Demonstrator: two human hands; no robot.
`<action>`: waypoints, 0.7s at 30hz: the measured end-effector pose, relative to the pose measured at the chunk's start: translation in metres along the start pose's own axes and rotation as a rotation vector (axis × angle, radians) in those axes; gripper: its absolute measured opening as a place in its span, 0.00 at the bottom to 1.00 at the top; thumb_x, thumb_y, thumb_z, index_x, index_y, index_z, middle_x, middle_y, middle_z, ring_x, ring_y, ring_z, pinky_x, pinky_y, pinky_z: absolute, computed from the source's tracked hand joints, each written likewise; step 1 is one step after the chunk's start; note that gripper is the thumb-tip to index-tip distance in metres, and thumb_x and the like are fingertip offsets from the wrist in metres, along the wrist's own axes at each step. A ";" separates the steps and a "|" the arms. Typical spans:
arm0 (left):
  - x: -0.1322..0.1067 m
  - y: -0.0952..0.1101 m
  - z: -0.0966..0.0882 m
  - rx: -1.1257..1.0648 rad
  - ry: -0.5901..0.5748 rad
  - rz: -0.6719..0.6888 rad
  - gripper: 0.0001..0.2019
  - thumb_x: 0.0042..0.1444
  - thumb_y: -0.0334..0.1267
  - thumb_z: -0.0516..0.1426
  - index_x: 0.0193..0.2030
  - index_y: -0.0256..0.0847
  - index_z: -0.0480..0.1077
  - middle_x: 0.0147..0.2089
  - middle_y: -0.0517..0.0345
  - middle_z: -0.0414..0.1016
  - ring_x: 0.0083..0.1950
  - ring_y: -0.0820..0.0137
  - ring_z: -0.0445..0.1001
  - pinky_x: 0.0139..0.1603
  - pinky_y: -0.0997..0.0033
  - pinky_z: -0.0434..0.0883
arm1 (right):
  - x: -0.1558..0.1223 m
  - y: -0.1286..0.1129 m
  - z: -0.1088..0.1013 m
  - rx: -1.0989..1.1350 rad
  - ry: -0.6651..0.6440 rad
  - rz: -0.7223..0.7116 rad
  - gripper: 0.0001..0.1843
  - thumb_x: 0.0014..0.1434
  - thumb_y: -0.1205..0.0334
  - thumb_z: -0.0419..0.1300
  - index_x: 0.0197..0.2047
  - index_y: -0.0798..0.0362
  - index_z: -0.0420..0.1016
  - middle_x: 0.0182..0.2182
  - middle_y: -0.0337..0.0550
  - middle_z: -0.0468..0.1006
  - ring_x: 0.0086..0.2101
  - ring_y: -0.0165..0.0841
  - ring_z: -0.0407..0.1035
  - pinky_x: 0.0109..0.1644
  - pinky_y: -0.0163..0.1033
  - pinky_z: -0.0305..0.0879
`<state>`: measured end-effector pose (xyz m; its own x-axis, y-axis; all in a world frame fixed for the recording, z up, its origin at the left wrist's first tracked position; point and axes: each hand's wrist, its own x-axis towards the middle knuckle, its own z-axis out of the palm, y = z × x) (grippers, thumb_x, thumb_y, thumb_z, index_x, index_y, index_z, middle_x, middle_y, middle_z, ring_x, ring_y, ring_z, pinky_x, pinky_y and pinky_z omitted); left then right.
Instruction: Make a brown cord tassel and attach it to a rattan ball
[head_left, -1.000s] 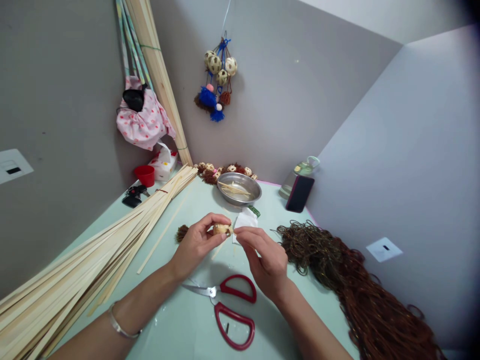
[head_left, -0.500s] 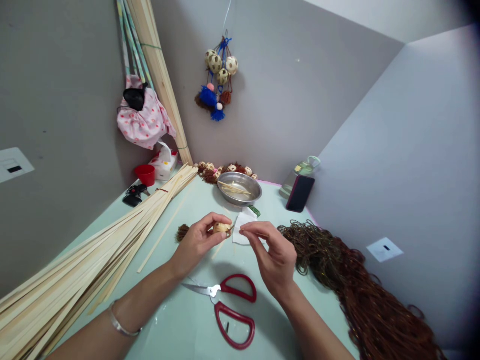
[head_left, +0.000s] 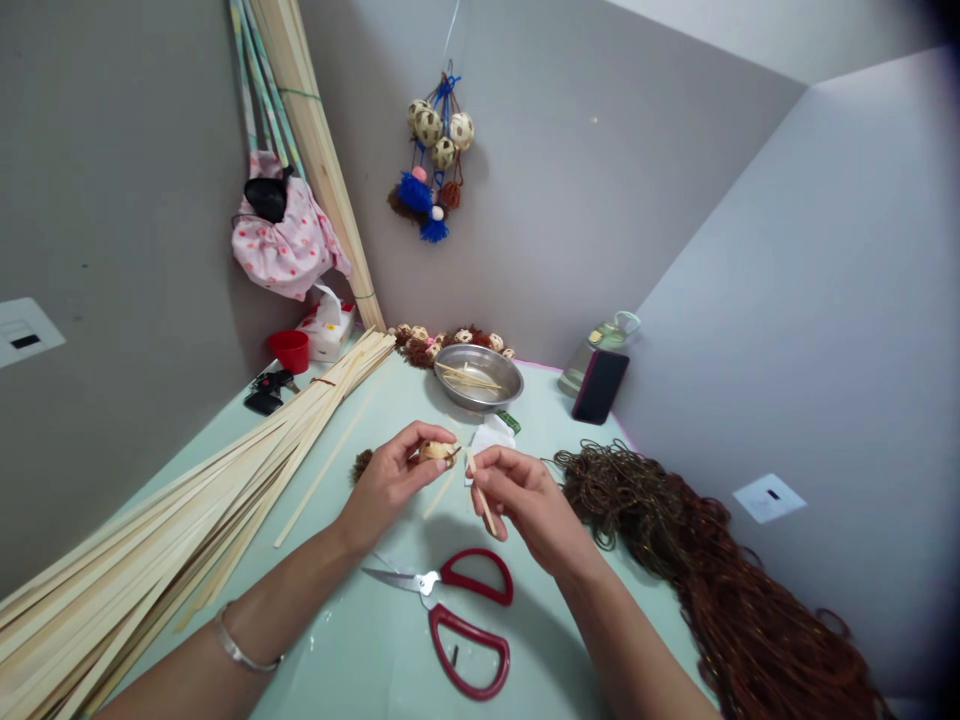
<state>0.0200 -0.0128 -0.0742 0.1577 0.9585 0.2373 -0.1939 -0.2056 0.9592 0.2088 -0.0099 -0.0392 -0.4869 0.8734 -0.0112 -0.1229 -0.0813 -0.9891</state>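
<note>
My left hand (head_left: 392,470) is closed around a small woven ball (head_left: 437,453) of pale strips, with a dark bit of cord at its right side. A brown tassel (head_left: 362,464) shows just left of that hand. In my right hand (head_left: 527,500) a short, thin wooden strip (head_left: 484,500) is pinched, its upper end near the ball but apart from it. Below both hands lie red-handled scissors (head_left: 429,582), blades spread and pointing left. Behind my right hand sits a white piece of paper or cloth (head_left: 491,434).
Long wooden strips (head_left: 225,480) cover the table's left. A metal bowl (head_left: 478,385) holding thin sticks stands at the back, near finished tasselled balls (head_left: 420,343). Brown yarn (head_left: 720,560) lies along the right, below a propped phone (head_left: 601,386) and a bottle (head_left: 577,365).
The pale strip now shows in my right hand, which has turned and opened out from its tight pinch beside the ball. My left hand keeps the ball and has shifted slightly left.
</note>
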 end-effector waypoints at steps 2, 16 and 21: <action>0.001 0.000 0.000 0.008 0.013 0.004 0.10 0.58 0.40 0.60 0.47 0.43 0.72 0.43 0.58 0.74 0.45 0.66 0.70 0.50 0.67 0.64 | -0.001 0.001 0.000 0.023 -0.041 0.058 0.06 0.61 0.62 0.63 0.38 0.56 0.74 0.19 0.35 0.75 0.13 0.20 0.60 0.18 0.26 0.53; 0.000 0.000 0.002 0.038 -0.032 0.040 0.10 0.59 0.38 0.60 0.47 0.43 0.72 0.48 0.56 0.72 0.50 0.64 0.69 0.51 0.67 0.64 | 0.001 0.003 0.001 0.172 -0.069 0.139 0.09 0.57 0.63 0.65 0.42 0.57 0.78 0.18 0.35 0.75 0.11 0.19 0.56 0.15 0.26 0.50; -0.001 0.002 0.002 0.073 -0.036 0.050 0.09 0.59 0.38 0.59 0.46 0.43 0.72 0.49 0.55 0.72 0.51 0.63 0.70 0.52 0.65 0.64 | 0.001 0.001 0.003 0.188 -0.061 0.149 0.11 0.56 0.62 0.66 0.41 0.58 0.78 0.17 0.35 0.74 0.11 0.19 0.55 0.15 0.26 0.49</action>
<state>0.0217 -0.0148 -0.0723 0.1850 0.9391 0.2895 -0.1311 -0.2684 0.9544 0.2061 -0.0105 -0.0401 -0.5626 0.8146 -0.1407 -0.2019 -0.3004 -0.9322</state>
